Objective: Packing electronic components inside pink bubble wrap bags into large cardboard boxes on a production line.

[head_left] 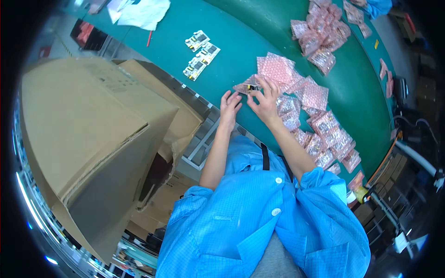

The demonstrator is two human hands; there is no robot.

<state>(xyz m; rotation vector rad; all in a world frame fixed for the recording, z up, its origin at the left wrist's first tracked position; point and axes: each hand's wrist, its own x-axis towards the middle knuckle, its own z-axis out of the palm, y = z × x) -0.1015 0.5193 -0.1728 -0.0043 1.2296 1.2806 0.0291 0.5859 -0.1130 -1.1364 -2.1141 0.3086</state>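
Observation:
My right hand pinches a small circuit board over the near edge of the green worktop. Around the board is a pink bubble bag, though how far in it sits is partly hidden by my fingers. Just left of it, my left hand has its fingers bent and apart, close to the bag's lower corner and holding nothing that I can see. Flat pink bubble bags lie beyond my right hand. Three bare circuit boards rest together to the far left of my hands.
Filled bubble bags spread along the worktop to my right. Another heap of them lies on the green belt at the far side. A large open cardboard box stands at my left. White sheets and a red pen lie at the far left.

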